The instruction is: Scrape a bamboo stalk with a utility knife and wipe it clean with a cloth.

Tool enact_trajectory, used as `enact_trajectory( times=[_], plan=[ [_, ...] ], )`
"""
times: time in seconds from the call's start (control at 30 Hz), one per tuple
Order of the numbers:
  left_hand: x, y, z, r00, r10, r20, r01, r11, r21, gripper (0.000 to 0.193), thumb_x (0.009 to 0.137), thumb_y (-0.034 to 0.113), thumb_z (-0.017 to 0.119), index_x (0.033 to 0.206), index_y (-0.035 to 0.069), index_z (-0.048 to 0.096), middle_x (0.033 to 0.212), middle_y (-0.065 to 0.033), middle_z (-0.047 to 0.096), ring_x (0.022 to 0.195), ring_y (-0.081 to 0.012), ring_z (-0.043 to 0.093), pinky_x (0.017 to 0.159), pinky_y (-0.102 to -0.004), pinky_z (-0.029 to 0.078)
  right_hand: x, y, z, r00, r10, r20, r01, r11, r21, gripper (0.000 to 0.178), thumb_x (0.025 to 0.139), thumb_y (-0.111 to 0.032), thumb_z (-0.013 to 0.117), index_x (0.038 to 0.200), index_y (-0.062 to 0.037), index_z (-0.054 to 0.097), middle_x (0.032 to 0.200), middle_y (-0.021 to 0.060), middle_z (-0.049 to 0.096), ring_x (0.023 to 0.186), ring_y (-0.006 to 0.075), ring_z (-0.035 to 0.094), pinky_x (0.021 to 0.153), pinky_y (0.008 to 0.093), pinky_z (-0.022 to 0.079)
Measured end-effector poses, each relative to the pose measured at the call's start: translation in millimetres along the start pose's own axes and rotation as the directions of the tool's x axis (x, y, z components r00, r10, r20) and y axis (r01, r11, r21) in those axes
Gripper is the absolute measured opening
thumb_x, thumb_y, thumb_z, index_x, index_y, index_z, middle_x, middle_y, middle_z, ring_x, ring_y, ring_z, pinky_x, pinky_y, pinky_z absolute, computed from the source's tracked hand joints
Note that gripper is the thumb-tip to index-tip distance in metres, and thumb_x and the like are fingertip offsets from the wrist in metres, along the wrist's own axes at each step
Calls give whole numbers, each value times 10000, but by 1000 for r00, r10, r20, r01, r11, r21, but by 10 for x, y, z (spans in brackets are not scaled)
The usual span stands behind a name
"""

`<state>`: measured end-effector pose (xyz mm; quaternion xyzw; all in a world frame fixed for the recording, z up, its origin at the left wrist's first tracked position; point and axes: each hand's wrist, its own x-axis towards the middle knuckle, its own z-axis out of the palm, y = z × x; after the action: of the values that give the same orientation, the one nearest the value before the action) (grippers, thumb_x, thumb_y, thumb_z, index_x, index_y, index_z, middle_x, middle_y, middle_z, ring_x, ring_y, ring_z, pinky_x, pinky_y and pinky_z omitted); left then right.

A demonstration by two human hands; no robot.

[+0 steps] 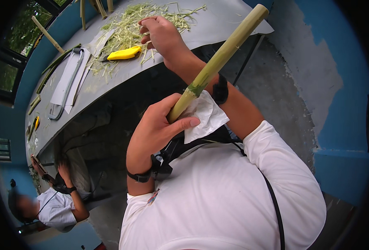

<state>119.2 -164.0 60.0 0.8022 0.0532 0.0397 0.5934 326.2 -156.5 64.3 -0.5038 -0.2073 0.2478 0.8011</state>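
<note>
- Clearly, the biggest thing is the grey desk (218,26), and its near edge bends around in front of the person.
- On the desk, back from the near edge, sits a messy heap of thin, pale green shavings (126,29). It looks like lots of scraping is done.
- The bamboo stick (222,58) is up in the air in front of the body. Most of the side that shows is pale and bare, so that side seems nearly done. Its other side is hidden, so I cannot tell about it.
- Its long axis slants. The low end is at the left hand, and the cut top end points up and right, toward the desk's right corner in this view. It crosses in front of the right forearm.
- The left hand (155,125) is closed around the low end, with its thumb on a crumpled white paper (209,116) tucked against the stick.
- The right hand (164,39) is by the heap, fingers a bit bent and apart, with nothing showing in it.
- A yellow knife (125,53) lies near the desk's near edge.
- Smallest is a green patch (197,88) at the stick's ring. That bit seems left unscraped.
</note>
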Motion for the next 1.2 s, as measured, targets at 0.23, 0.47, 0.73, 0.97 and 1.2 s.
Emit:
enact_trajectory(
  times=[0.23,0.47,0.73,0.97,1.2],
  plan=[
    [-1,87,16,1000,-14,24,14,1000,6,392,986,260,947,1155,0,707,847,-46,586,764,-125,519,690,-327,475,44,-21,-99,999,26,-37,-26,1000,7,299,1112,-297,621,1274,-70,730,1155,56,725,976,172,719,863,338,563],
    [21,85,74,1000,28,-10,-27,997,68,418,979,284,958,1184,-4,734,833,-45,588,759,-119,518,684,-324,469,75,9,-116,999,-23,-42,22,1000,-17,296,1104,-287,632,1271,-64,734,1143,53,724,956,170,724,856,337,561],
    [36,-116,-65,984,-81,-157,80,997,-17,317,1006,193,921,1178,-12,751,805,-2,606,728,-79,516,671,-285,466,28,28,-208,998,12,-55,-12,1000,5,296,1124,-276,630,1297,-61,739,1146,50,724,961,162,722,857,334,566],
    [-113,-168,-443,868,-106,-485,-2,976,-217,303,1064,230,875,1241,9,766,867,48,670,731,-29,575,644,-234,451,-287,-113,-753,977,65,203,-75,996,42,313,1194,-305,616,1301,-28,713,1130,72,717,985,190,712,868,351,593],
    [-168,-241,-699,955,-165,-246,-26,782,-623,365,1114,325,823,1280,11,741,826,51,664,586,7,525,499,-205,355,-916,-393,-441,802,-216,557,400,887,-232,473,1111,-218,801,1540,-70,667,1329,89,770,1142,199,752,965,339,604]
  ],
)
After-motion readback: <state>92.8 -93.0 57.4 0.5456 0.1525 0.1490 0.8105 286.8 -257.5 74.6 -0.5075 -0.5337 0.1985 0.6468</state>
